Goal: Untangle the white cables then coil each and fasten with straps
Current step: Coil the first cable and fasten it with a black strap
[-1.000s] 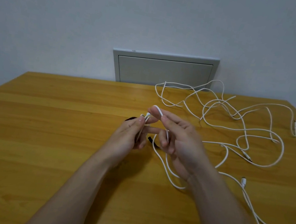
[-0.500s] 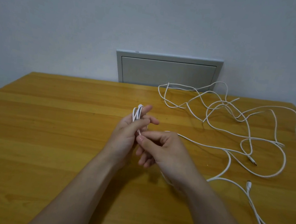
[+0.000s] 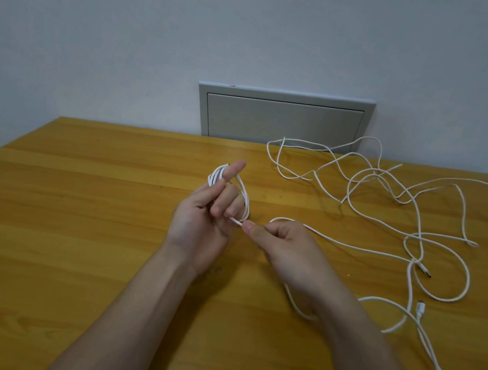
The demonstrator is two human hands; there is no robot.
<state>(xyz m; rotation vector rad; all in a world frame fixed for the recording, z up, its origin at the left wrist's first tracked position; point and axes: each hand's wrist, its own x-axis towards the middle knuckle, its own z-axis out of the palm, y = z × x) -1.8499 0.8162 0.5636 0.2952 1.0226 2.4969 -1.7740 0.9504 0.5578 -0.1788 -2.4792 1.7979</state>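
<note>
Loops of white cable are held around the fingers of the left hand; just beside, the outgoing strand is pinched, apparently, by the right hand, the rest lying on the table.

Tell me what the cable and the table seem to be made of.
Cable: white, matte, probably plastic-sheathed or braided; it bends softly into loops without glare. Table: yellowish wood or wood-look laminate, smooth with slight sheen; plank bands and grain lines show.
</note>
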